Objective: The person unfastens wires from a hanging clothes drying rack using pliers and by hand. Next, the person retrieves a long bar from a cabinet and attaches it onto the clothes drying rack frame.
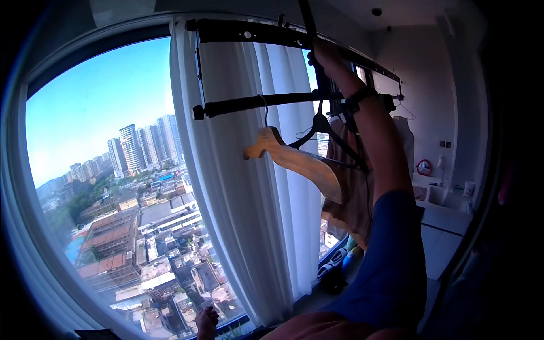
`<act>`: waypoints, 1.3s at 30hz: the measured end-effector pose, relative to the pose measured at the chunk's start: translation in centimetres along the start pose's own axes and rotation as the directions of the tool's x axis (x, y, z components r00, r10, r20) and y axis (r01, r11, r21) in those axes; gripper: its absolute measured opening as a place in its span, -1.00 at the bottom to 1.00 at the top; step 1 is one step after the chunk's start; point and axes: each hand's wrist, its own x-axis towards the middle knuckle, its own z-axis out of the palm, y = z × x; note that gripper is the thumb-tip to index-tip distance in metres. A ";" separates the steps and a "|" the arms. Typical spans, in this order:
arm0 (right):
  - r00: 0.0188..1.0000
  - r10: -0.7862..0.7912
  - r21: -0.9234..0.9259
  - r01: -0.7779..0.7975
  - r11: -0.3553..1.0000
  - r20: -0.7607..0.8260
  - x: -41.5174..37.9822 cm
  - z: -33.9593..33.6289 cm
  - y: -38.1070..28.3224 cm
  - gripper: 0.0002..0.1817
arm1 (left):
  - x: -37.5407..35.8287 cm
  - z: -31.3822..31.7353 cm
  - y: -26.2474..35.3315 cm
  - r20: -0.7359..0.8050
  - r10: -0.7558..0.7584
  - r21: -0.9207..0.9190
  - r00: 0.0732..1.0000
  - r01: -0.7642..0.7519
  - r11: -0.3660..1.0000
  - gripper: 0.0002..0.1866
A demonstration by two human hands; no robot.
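Note:
My right hand (pixel 327 56) is raised high, closed around a dark upright bar (pixel 307 20) beside the black drying rack (pixel 249 32). A dark band circles that wrist. Below it, a wooden hanger (pixel 300 161) with broad shoulders hangs by its metal hook from the rack's lower rail (pixel 255 105). Just behind, a black hanger (pixel 321 124) hangs near the same rail, partly hidden by my forearm. Brown clothing (pixel 345 212) hangs further back. My left hand (pixel 207 323) is low at the bottom edge, dim, its fingers loosely bent with nothing visible in them.
White curtains (pixel 226 187) hang behind the rack, next to a large window (pixel 102 113) looking over city buildings. At the right stands a white sink (pixel 439 195) with small items and a round red-rimmed object (pixel 424 166). Dark items (pixel 333 277) lie on the floor by the window.

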 end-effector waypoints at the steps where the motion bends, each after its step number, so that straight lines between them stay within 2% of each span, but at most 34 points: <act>1: 1.000 0.008 0.006 -0.008 1.000 0.001 0.3 0.1 0.4 -0.55 | -1.3 0.9 0.4 -0.036 -0.010 -0.002 0.999 0.010 1.000 -0.63; 2: 1.000 -0.026 -0.034 0.026 0.999 -0.001 0.8 0.2 0.7 -0.56 | -5.4 5.2 3.7 -0.119 -0.103 -0.163 0.988 0.083 0.983 -0.85; 3: 0.998 -0.062 -0.076 0.062 0.995 -0.001 1.2 0.3 0.9 -0.56 | -4.8 4.5 2.9 -0.127 -0.102 -0.160 0.987 0.081 0.984 -0.85; 5: 0.999 -0.044 -0.068 0.042 0.997 -0.026 1.6 0.6 1.0 -0.54 | -3.5 3.1 1.7 -0.036 -0.141 -0.188 0.989 0.132 0.973 -0.84; 6: 0.998 -0.056 -0.075 0.054 0.996 -0.014 1.7 0.5 0.8 -0.53 | -3.2 2.9 1.3 -0.044 -0.138 -0.188 0.989 0.127 0.974 -0.84; 8: 0.995 -0.098 -0.077 0.098 0.992 -0.005 2.2 0.7 1.5 -0.52 | -4.0 3.2 1.1 -0.181 -0.135 -0.175 0.974 0.104 0.979 -0.82; 12: 0.990 -0.141 -0.030 0.141 0.989 0.025 3.3 1.1 2.1 -0.54 | -3.7 1.6 0.2 -0.165 -0.117 -0.190 0.979 0.085 0.978 -0.82; 15: 0.985 -0.172 0.035 0.172 0.984 -0.018 3.7 1.6 2.3 -0.58 | -3.0 -0.8 -1.0 -0.131 -0.174 -0.211 0.976 0.144 0.967 -0.83; 17: 0.984 -0.179 0.052 0.178 0.983 0.011 3.5 1.4 2.2 -0.62 | -3.3 -2.3 -1.9 -0.135 -0.034 -0.002 0.990 0.034 0.999 -0.54; 21: 0.978 -0.204 0.078 0.200 0.977 0.045 3.9 1.5 2.9 -0.61 | -2.4 -4.5 -3.2 -0.096 -0.094 0.052 0.991 0.099 0.994 -0.43; 24: 0.979 -0.202 0.054 0.200 0.978 0.040 3.2 1.6 3.1 -0.60 | -4.4 -2.7 -2.3 -0.180 -0.024 0.116 0.983 0.045 0.992 -0.40; 27: 0.982 -0.187 0.058 0.185 0.981 0.035 3.2 1.4 3.1 -0.60 | -3.2 -3.1 -2.7 -0.201 -0.008 0.117 0.980 0.033 0.993 -0.46; 30: 0.979 -0.200 0.054 0.198 0.979 0.032 3.5 1.4 2.9 -0.59 | -4.3 -0.3 -0.8 -0.193 -0.098 0.109 0.976 0.121 0.987 -0.51; 32: 0.981 -0.192 0.042 0.191 0.981 0.022 3.5 1.3 2.7 -0.59 | -10.1 7.6 5.1 -0.183 -0.132 -0.196 0.974 0.095 0.976 -0.89; 35: 0.979 -0.204 0.030 0.204 0.979 0.015 4.4 1.5 3.0 -0.58 | -3.9 1.7 -0.5 -0.114 -0.177 -0.200 0.978 0.151 0.968 -0.82; 37: 0.975 -0.220 -0.006 0.220 0.975 0.014 4.2 1.5 3.2 -0.58 | 0.0 -1.6 -3.5 0.003 -0.224 -0.142 0.975 0.222 0.965 -0.75; 38: 0.969 -0.247 -0.039 0.247 0.968 0.010 4.3 1.5 3.4 -0.58 | -1.1 0.5 -2.9 -0.100 -0.178 -0.311 0.979 0.140 0.940 -0.92; 39: 0.970 -0.242 -0.042 0.242 0.969 0.012 4.3 1.6 3.5 -0.58 | -1.9 1.5 -2.4 -0.101 -0.184 -0.310 0.978 0.145 0.940 -0.92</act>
